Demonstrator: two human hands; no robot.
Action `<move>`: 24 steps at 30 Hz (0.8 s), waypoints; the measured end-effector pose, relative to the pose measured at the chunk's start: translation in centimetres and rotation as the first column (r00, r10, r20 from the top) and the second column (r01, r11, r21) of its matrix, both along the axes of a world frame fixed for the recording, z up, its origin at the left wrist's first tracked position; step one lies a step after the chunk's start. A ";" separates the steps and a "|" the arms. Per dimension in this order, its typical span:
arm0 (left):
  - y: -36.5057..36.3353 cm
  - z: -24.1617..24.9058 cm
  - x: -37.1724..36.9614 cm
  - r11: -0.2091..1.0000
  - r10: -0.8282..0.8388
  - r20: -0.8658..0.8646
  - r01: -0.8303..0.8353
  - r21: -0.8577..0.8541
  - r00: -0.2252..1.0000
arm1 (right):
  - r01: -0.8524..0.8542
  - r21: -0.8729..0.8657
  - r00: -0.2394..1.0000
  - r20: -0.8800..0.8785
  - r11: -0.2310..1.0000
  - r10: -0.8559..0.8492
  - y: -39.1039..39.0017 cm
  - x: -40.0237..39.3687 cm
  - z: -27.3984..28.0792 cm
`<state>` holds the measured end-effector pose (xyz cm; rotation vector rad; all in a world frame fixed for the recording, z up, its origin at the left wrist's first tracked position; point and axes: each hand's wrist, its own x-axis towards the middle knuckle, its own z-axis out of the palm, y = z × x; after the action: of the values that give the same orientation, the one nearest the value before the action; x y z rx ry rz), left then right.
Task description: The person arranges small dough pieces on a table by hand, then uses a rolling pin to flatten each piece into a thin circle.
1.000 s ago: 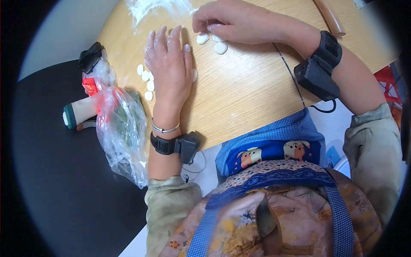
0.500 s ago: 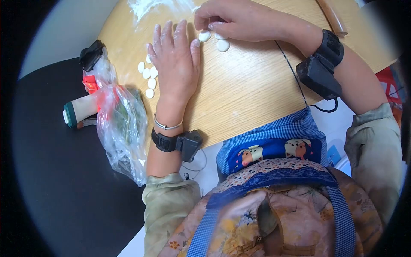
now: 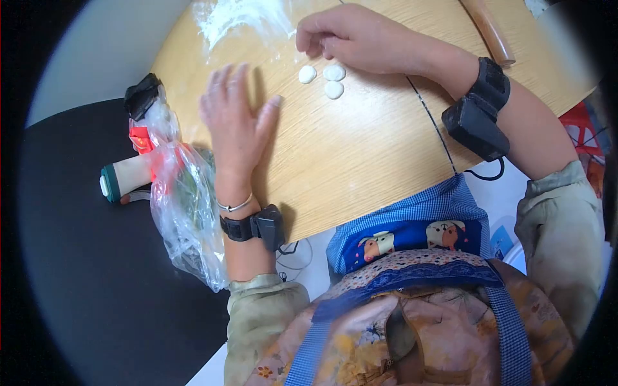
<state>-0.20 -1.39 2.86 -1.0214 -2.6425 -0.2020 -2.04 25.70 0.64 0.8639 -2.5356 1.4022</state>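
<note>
My left hand is open over the left part of the wooden table, thumb spread and fingers slightly blurred. It covers the spot where small dough pieces lay earlier. My right hand is curled just beyond three flattened dough discs, its fingertips bent inward, and I cannot see whether anything is in them. One dough disc lies apart on the left. The other two, an upper dough disc and a lower dough disc, touch each other.
White flour is spread at the far side of the table. A wooden rolling pin lies at the upper right. A clear plastic bag hangs at the left edge, beside a green-capped pale cylinder.
My left hand has moved left and now hides the small dough pieces. My right hand has come away from the discs, which now show fully. The view has shifted slightly.
</note>
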 end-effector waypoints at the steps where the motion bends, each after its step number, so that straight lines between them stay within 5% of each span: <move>1: -0.2 0.0 -0.3 0.992 0.122 -0.097 -0.123 -0.004 0.988 | -0.022 -0.009 0.998 0.060 1.000 0.023 0.0 1.0 0.4; 6: 0.6 0.1 0.0 0.959 0.041 0.005 -0.041 0.280 0.999 | -0.153 0.017 0.977 0.153 0.988 0.149 -0.2 2.5 1.5; 8: 1.5 0.2 0.4 0.948 -0.010 0.007 0.007 0.319 1.000 | -0.266 -0.163 0.937 0.187 0.950 0.295 -0.5 2.7 1.2; 12: 3.5 -0.9 0.9 0.943 -0.103 0.043 0.084 0.322 0.994 | -0.263 -0.280 0.940 0.142 0.923 0.311 -0.5 1.3 0.1; 14: 4.3 -1.0 1.5 0.948 -0.121 0.078 0.092 0.304 0.990 | -0.113 -0.214 0.975 0.164 0.970 0.149 -0.8 0.3 -0.3; 18: 4.3 -0.2 2.0 0.957 -0.196 0.162 0.152 0.248 0.967 | -0.090 -0.104 0.945 0.304 0.990 0.118 0.0 1.0 1.5; 20: 4.0 0.8 2.7 0.968 -0.188 0.220 0.143 0.206 0.957 | -0.057 -0.069 0.996 0.058 0.996 0.061 -0.5 0.9 0.4; 24: 1.9 1.4 2.3 0.972 -0.133 0.345 0.054 0.229 0.929 | -0.072 -0.074 0.997 -0.037 0.995 0.070 -0.1 0.8 0.4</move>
<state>2.10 0.53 4.29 -1.1269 -2.8044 -0.7475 -1.22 25.55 1.08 0.9656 -2.4326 1.4789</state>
